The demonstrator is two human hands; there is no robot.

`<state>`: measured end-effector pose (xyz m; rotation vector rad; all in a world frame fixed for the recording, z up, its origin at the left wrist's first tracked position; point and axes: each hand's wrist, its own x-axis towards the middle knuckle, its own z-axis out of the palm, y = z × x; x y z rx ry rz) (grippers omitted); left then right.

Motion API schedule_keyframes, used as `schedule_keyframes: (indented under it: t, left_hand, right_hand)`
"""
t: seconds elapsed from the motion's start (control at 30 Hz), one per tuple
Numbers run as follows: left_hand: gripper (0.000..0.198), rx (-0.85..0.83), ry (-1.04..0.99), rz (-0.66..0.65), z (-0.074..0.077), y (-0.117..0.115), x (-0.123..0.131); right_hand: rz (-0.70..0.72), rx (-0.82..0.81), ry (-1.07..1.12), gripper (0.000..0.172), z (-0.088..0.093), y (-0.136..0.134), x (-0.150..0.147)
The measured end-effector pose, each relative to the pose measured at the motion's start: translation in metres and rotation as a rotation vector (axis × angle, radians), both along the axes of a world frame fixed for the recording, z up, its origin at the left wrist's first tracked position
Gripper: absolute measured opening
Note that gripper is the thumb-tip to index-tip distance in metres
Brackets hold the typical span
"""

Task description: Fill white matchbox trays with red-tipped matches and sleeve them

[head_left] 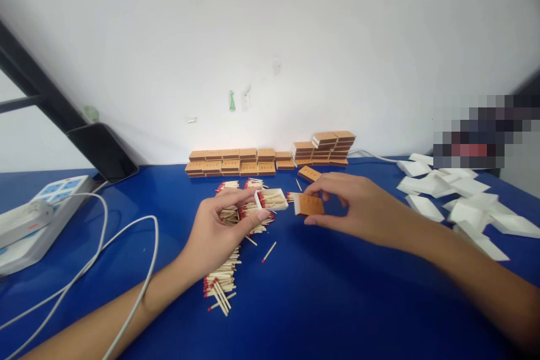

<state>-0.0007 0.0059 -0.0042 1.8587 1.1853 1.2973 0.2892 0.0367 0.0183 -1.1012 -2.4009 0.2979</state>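
Between the thumb and fingers of my left hand [215, 230] is a white matchbox tray [282, 206] filled with red-tipped matches. My right hand [358, 205] pinches an orange matchbox sleeve [311, 206] by its edges, just right of the tray. A small gap separates the two. Below and behind my left hand, heaps of loose matches [225, 270] lie on the blue table [337, 292]. One single match [269, 252] rests apart, in front of the tray. Another orange matchbox [309, 173] lies just beyond my right fingers.
Stacked orange matchboxes [230, 164] line the white wall. White paper trays [468, 208] are piled on the right. At left stand a power strip [54, 214] and a dark phone-like slab [103, 152]; a white cable [154, 253] loops across my left forearm.
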Motion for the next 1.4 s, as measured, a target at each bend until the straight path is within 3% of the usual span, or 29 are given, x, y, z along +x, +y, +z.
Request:
schedule_keyframes:
  t: [0.17,0.67,0.87,1.0,1.17,1.4]
  left_hand:
    - [0.035,-0.011,-0.025,-0.060,-0.001,-0.002,0.001]
    - [0.035,-0.011,0.107,-0.125,0.002,0.000,-0.003]
    - [0.031,0.047,0.120,-0.073,0.005,-0.001,-0.004]
    - [0.032,0.047,0.075,-0.033,0.006,0.000,-0.003]
    - [0.034,0.006,0.071,-0.038,0.004,0.000,-0.001]
    - [0.035,0.010,0.058,-0.049,0.004,-0.003,-0.001]
  right_hand:
    - [0.025,-0.013,0.117,0.033,-0.001,-0.016,-0.017]
    - [0.071,0.030,0.138,0.032,-0.010,-0.008,-0.010]
    - [0.064,0.054,0.130,0.034,-0.002,-0.013,-0.008]
    - [0.143,0.012,0.168,0.043,0.004,-0.019,-0.009]
    - [0.206,0.014,0.163,0.042,0.002,-0.021,-0.013]
    - [0.087,-0.003,0.177,0.041,-0.002,-0.017,-0.009]
